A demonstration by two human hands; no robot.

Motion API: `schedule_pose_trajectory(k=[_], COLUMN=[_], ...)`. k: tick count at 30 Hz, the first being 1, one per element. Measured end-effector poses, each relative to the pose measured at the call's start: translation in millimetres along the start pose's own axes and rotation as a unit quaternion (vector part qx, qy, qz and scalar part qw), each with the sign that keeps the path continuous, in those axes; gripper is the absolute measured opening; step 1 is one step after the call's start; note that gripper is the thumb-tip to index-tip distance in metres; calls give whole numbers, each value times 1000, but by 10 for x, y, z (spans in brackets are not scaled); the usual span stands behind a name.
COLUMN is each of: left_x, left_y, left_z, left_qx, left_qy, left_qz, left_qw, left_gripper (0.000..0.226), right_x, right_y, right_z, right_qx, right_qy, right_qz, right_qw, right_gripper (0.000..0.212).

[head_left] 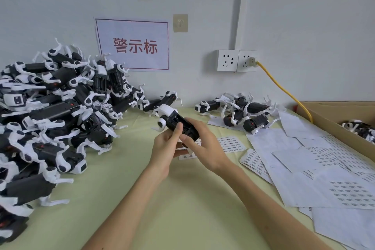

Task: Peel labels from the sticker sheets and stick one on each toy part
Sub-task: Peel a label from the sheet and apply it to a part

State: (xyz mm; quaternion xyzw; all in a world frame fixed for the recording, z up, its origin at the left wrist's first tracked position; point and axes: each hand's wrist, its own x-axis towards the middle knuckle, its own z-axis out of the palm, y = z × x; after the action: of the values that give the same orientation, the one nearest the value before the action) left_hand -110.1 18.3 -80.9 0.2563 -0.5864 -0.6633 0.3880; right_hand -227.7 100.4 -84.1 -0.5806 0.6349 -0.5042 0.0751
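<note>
I note the left hand [164, 149] and right hand [204, 149] both grasping one toy part [178, 123] above the desk [182, 199], with the sticker sheets [230, 144] just behind. Risk: uneven thumb pressure could leave a label creased or crooked.

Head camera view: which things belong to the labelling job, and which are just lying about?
Job: held toy part, left hand, right hand, sticker sheets, toy pile, smaller toy group.
Lying about: wall sign, sockets, yellow cable, wall hooks.
</note>
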Motion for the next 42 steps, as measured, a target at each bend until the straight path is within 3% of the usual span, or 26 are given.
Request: schedule_pose_trajectory(k=[7, 11, 15, 21, 28, 32, 42], left_x=[59, 69, 83, 112, 103, 80, 56], left_y=[2, 19, 2, -33, 2, 15, -19], left_z=[-37, -72, -74, -111, -133, -145, -60], left_qx=[-22, -92, -108, -67, -99, -128, -145], left_qy=[-1, -43, -87, -104, -111, -161, -225], left_qz=[-48, -100, -125, -121, -94, -89, -80], left_qw=[999, 990, 982, 985, 984, 975, 960], left_gripper=[54, 70, 71, 74, 69, 72, 50], right_x=[-16, -3, 13, -8, -5, -11, 6], right_y=[-14, -42, -47, 1, -34, -50, -72], right_z=[22, 11, 7, 60, 45, 35, 16], right_qx=[-38, -41, -35, 0, 18, 6, 58], right_qy=[18, 34, 48, 15, 15, 14, 103], right_qz=[-14, -13, 7, 21, -10, -13, 11], right_qw=[999, 998, 998, 1000, 1000, 1000, 993], right_gripper=[41, 43, 48, 34, 45, 47, 30])
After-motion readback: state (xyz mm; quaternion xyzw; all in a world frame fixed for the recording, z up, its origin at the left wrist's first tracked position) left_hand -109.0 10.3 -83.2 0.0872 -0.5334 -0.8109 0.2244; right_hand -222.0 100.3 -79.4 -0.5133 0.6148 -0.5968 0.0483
